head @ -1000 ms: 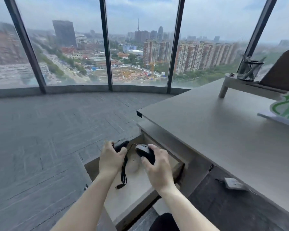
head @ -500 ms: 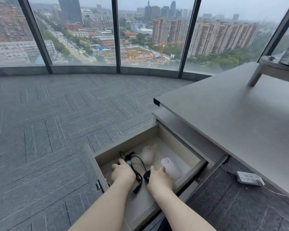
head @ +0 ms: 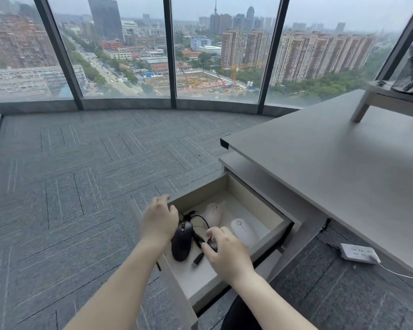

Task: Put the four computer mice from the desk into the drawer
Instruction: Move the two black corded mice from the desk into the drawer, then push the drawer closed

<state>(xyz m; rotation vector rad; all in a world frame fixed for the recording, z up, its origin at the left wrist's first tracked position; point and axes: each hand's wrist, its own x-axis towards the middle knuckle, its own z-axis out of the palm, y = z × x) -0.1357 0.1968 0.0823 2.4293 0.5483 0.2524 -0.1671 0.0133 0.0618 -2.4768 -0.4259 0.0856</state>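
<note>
Since half a second ago: left hand (head: 159, 223) lifting off the black mouse (head: 182, 241), fingers now loosely spread and holding nothing; right hand (head: 227, 254) curling over the second black mouse (head: 212, 244), grip impossible to judge. Lying in the open drawer (head: 275, 233): both black mice with tangled cable (head: 199, 235), plus two white mice (head: 214, 212) (head: 242, 231) toward the back. Sitting low beside the desk (head: 332, 163), with bare carpet (head: 62, 182) stretching leftward.
</note>
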